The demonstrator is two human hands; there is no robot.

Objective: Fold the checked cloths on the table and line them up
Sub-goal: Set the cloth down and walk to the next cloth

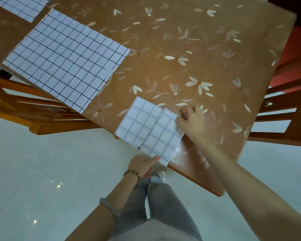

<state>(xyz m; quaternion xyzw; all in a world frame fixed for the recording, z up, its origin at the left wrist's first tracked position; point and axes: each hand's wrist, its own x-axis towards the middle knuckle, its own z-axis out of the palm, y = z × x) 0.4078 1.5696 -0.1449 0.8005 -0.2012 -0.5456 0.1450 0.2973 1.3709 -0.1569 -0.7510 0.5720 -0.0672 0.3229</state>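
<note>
Near the front edge of the worktop [198, 49], which wears a brown cover printed with pale flowers and leaves, lies the partly folded cloth [141, 119]. It is white with a dark check. A seam runs down its middle where one flap lies over the rest. Its nearest edge and corner reach past the worktop's edge, over the floor [24, 171].

Further back on the left, well apart from it, the open cloth [66, 61] lies flat and spread out, with one side at or just over the worktop's left edge. Beyond that, at the top left corner of the view, part of a third cloth [24, 6] shows, also flat and cut off by the frame. A wooden chair [42, 122] stands at the left side of the worktop and another slatted chair [281, 105] at the right.

The left hand [142, 163], with a bead bracelet [131, 173] at the wrist and a pale bangle [109, 208] further up the arm, pinches the near edge of the partly folded cloth, thumb on top and fingers curled beneath. The right hand [192, 120] reaches across the worktop to the cloth's far right corner. Its fingers are curled and grip the edge there, while the heel of the hand rests over the brown cover. Below the hands a white shoe [162, 173] shows on the floor.
</note>
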